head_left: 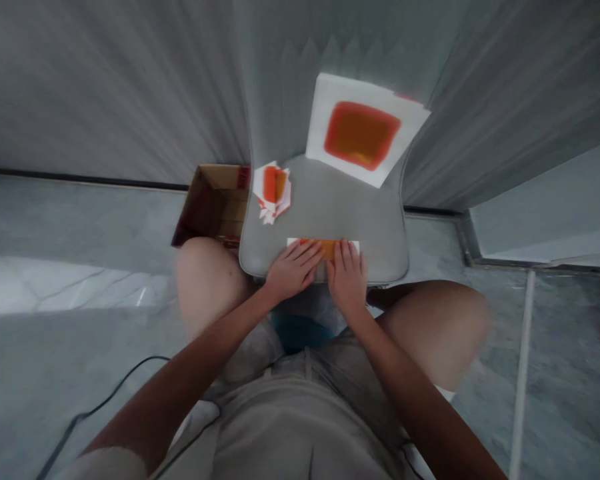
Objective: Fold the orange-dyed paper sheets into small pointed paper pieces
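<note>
A folded strip of paper (329, 251), orange in the middle with white ends, lies near the front edge of the grey chair seat (325, 207). My left hand (294, 268) rests flat on its left part, fingers stretched out. On its right part lies my right hand (347, 273), fingers extended and close together. A short stretch of orange shows between the two hands. Toward the back right of the seat are square white sheets (317, 120) with a red-edged orange square printed on top. A small folded piece of white, red and orange paper (271, 190) sits at the left.
An open cardboard box (215, 200) stands on the floor left of the chair. Behind is a grey curtain-like surface (130, 80). My knees flank the seat. A black cable (105, 400) runs over the floor at lower left.
</note>
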`<move>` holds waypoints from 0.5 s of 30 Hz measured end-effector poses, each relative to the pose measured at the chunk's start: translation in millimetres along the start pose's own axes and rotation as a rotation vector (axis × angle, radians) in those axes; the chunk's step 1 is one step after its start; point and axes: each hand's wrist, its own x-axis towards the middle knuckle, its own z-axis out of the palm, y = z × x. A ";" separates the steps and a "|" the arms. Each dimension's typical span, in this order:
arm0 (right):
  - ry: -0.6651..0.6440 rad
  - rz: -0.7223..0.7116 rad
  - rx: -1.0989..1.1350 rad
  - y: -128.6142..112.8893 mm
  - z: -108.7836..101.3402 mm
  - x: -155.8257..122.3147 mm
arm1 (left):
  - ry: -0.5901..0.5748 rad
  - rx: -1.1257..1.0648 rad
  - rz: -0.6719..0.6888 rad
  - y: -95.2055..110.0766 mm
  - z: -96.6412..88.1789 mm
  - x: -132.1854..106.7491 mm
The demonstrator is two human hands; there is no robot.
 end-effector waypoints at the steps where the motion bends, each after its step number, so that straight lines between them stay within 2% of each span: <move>1: -0.003 -0.001 -0.002 0.0 -0.5 0.1 | 0.002 0.001 0.001 0.2 0.0 0.0; 15: -0.001 -0.014 -0.015 2.4 -0.1 -0.9 | 0.005 -0.002 -0.016 0.8 0.4 1.1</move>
